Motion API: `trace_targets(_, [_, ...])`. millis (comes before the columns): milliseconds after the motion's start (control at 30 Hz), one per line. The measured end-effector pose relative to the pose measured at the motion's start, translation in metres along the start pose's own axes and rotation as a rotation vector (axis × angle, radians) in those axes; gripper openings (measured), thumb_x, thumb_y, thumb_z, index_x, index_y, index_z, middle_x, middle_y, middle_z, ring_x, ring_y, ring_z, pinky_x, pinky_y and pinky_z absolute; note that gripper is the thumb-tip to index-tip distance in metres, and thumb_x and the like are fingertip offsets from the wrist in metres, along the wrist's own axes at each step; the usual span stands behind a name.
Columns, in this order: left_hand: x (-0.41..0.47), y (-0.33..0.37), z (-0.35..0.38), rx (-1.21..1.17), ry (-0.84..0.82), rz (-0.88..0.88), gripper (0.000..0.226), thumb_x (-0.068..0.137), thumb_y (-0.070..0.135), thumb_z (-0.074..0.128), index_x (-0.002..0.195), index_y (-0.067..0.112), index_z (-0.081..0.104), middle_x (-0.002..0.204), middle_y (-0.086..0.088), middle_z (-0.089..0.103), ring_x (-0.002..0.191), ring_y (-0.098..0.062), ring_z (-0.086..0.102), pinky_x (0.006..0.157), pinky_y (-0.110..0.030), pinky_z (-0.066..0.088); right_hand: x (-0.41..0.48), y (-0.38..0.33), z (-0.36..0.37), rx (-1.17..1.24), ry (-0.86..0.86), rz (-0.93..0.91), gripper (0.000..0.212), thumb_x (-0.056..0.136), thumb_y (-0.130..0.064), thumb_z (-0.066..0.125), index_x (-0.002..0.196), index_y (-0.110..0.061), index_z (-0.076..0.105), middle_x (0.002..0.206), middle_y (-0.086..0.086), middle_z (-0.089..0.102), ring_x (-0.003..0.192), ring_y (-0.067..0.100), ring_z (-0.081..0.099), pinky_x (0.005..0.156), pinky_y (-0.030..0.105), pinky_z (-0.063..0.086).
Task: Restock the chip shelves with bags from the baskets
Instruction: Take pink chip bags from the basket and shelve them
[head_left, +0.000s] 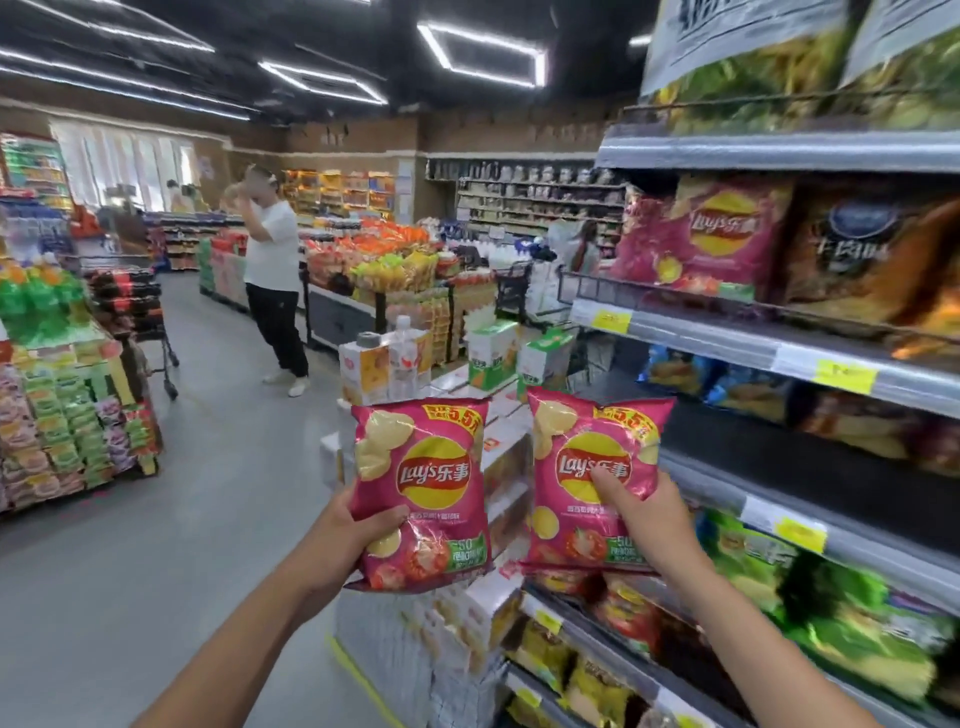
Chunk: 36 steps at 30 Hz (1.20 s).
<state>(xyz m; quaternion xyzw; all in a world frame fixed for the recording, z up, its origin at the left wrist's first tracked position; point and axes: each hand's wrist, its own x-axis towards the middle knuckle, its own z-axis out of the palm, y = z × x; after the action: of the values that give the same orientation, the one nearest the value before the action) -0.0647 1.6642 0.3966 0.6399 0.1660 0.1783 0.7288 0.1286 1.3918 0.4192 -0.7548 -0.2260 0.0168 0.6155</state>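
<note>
I hold two pink Lay's chip bags upright in front of me. My left hand (347, 530) grips the left pink bag (423, 483) by its lower left edge. My right hand (649, 525) grips the right pink bag (582, 467), thumb across its front. The chip shelves (779, 358) run along the right. A matching pink bag (711, 239) stands on the upper shelf. The shelf level beside the right bag has a dark empty stretch (779, 452). No basket is in view.
Stacked white cartons with boxes and bottles (467, 623) stand just ahead below the bags. A person in a white shirt (272, 280) stands in the aisle at left centre. Snack displays (67, 405) line the left. Green bags (831, 613) fill the lower shelf.
</note>
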Motion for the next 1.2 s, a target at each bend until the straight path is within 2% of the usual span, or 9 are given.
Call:
trace_targets(67, [0.028,0.003,0.023,0.003,-0.070,0.005,0.047,0.088,0.011,0.075,0.132,0.019,0.060,0.112,-0.009,0.079,0.099,-0.032,0.077,0.076,-0.040,0.064,0.007,0.005,-0.021,-0.009,0.062,0.018,0.028,0.089,-0.043,0.074,0.111,-0.026,0.070,0.092,-0.011,0.078,0.078,0.000,0.073,0.061,0.011,0.052])
trace_targets(200, [0.076,0.018,0.067,0.012,-0.169,0.012,0.048,0.088,0.015,0.078,0.131,0.024,0.057,0.111,-0.009,0.079,0.097,-0.035,0.078,0.080,-0.048,0.064,0.026,0.011,-0.062,0.020,0.187,0.009,0.049,0.078,-0.056,0.076,0.119,-0.029,0.066,0.101,-0.012,0.078,0.091,0.008,0.075,0.087,0.042,0.060])
trace_targets(467, [0.146,0.075,0.133,-0.009,-0.339,0.106,0.049,0.088,0.012,0.075,0.132,0.020,0.057,0.115,-0.012,0.078,0.100,-0.036,0.076,0.075,-0.042,0.065,0.059,-0.013,-0.111,0.035,0.349,-0.051,0.034,0.085,-0.042,0.076,0.114,-0.028,0.065,0.094,-0.011,0.077,0.077,-0.002,0.072,0.060,0.016,0.051])
trace_targets(600, [0.172,0.100,0.149,-0.023,-0.396,0.168,0.100,0.047,0.046,0.104,0.133,0.019,0.059,0.117,-0.014,0.077,0.102,-0.037,0.076,0.080,-0.048,0.064,0.075,-0.036,-0.128,0.041,0.376,-0.114,0.030,0.086,-0.043,0.075,0.113,-0.031,0.066,0.091,-0.017,0.077,0.079,0.001,0.074,0.062,0.018,0.054])
trace_targets(733, [0.192,0.115,0.164,-0.102,-0.439,0.192,0.065,0.073,0.023,0.088,0.132,0.018,0.059,0.116,-0.014,0.077,0.098,-0.034,0.077,0.075,-0.046,0.065,0.092,-0.055,-0.137,0.028,0.400,-0.146,0.034,0.083,-0.051,0.077,0.110,-0.035,0.065,0.093,-0.016,0.077,0.084,0.007,0.075,0.076,0.035,0.059])
trace_targets(833, [0.202,0.121,0.171,-0.119,-0.449,0.200,0.072,0.065,0.030,0.096,0.127,0.019,0.061,0.111,-0.012,0.079,0.091,-0.030,0.078,0.068,-0.042,0.065,0.099,-0.069,-0.137,0.014,0.405,-0.157,0.027,0.085,-0.046,0.076,0.106,-0.034,0.064,0.090,-0.015,0.078,0.079,0.005,0.075,0.067,0.027,0.058])
trace_targets(967, [0.217,0.126,0.171,-0.099,-0.449,0.195,0.038,0.090,0.009,0.069,0.126,0.017,0.062,0.112,-0.014,0.078,0.092,-0.030,0.078,0.072,-0.043,0.066,0.103,-0.081,-0.132,0.025,0.404,-0.153,0.027,0.087,-0.042,0.075,0.110,-0.034,0.063,0.089,-0.017,0.078,0.078,0.007,0.076,0.062,0.023,0.057])
trace_targets(1067, [0.231,0.128,0.170,-0.086,-0.471,0.199,0.055,0.081,0.019,0.086,0.130,0.017,0.061,0.114,-0.014,0.078,0.098,-0.035,0.077,0.080,-0.049,0.065,0.106,-0.086,-0.126,0.024,0.423,-0.146,0.029,0.086,-0.043,0.076,0.110,-0.034,0.062,0.089,-0.019,0.077,0.078,0.006,0.076,0.060,0.022,0.057])
trace_targets(1200, [0.248,0.132,0.168,-0.065,-0.516,0.201,0.107,0.039,0.048,0.104,0.132,0.019,0.060,0.119,-0.015,0.076,0.107,-0.040,0.074,0.096,-0.063,0.056,0.112,-0.093,-0.114,-0.018,0.453,-0.153,0.038,0.079,-0.047,0.078,0.111,-0.034,0.064,0.092,-0.017,0.078,0.081,0.008,0.077,0.067,0.030,0.061])
